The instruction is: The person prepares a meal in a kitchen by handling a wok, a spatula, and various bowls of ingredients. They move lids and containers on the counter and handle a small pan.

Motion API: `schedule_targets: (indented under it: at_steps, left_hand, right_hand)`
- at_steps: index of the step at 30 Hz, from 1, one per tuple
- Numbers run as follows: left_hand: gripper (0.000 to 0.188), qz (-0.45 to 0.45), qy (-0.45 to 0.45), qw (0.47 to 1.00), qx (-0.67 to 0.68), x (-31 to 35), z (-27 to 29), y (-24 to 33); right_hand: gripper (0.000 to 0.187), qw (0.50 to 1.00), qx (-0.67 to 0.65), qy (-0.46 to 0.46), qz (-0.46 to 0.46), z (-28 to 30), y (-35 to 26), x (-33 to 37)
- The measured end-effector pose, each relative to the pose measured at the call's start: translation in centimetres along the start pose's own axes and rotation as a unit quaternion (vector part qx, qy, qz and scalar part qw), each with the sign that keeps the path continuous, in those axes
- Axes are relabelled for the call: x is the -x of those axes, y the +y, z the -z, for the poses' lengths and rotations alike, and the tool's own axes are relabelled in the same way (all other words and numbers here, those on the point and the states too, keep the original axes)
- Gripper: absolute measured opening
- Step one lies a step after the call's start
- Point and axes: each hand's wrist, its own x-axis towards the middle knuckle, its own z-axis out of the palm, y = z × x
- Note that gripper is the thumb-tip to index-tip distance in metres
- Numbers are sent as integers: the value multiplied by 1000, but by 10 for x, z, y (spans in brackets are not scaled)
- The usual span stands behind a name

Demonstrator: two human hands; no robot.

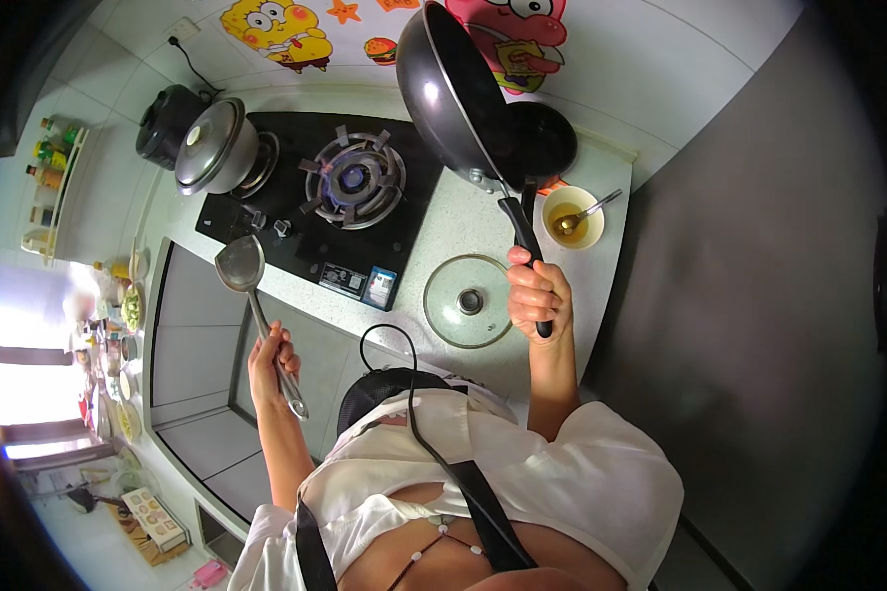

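My left hand (272, 361) is closed round the handle of a metal wok spatula (240, 263), its blade raised near the hob's front left edge. With my right hand (540, 294) I grip the black handle of a dark wok (445, 98). The wok is lifted off the hob and tipped steeply on its side, its inside facing right. Below the handle lies a glass lid (446, 301) with a round knob, flat on the counter. To the right of the wok handle stands a bowl (588, 242) of yellowish liquid with a metal spoon (601, 203) in it.
The black gas hob (296, 251) has an uncovered burner (355, 179) with a bluish glow. A lidded pot (219, 150) sits on its left burner, beside a black appliance (168, 126). A smaller black pan (552, 138) stands behind the bowl. A tall grey panel (749, 295) bounds the right side.
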Motion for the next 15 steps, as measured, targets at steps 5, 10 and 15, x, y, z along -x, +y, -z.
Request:
schedule_targets:
  at_steps: [5,10,15]
  left_hand:
    - [14,-1,-1,1000,3,-1,11,0]
    - [14,10,-13,1000,21,-4,20,-1]
    - [13,14,-20,999,44,-9,33,-1]
  right_hand:
    - [12,998,57,38,-1,0,4,1]
    - [10,981,159,109,8,-4,12,-2]
    - [11,874,408,258,45,-13,34,-8]
